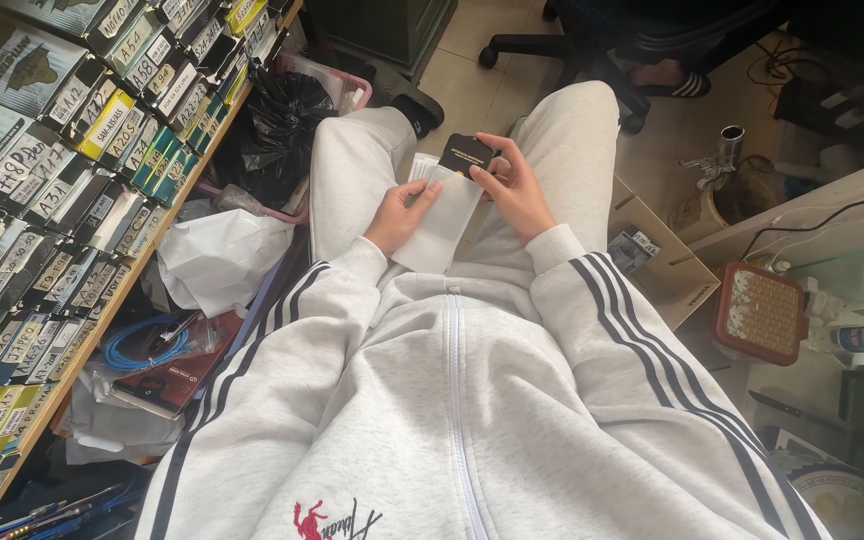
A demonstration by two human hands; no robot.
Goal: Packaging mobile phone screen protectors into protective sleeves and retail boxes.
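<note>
Head view: left hand [399,213] and right hand [515,186] each grip the white sleeve package [444,215].

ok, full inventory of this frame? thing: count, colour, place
flat packet: 1, white with black header card, on the lap in both hands
boxed accessories: many, mixed colours, on the shelf at left
bin bag: 1, black, in pink basket
crumpled bag: 1, white, floor left
cable coil: 1, blue, floor left
cardboard box: 1, brown, right of the leg
office chair base: 1, black, top
left hand: on packet's left edge
right hand: pinching the header card
</note>
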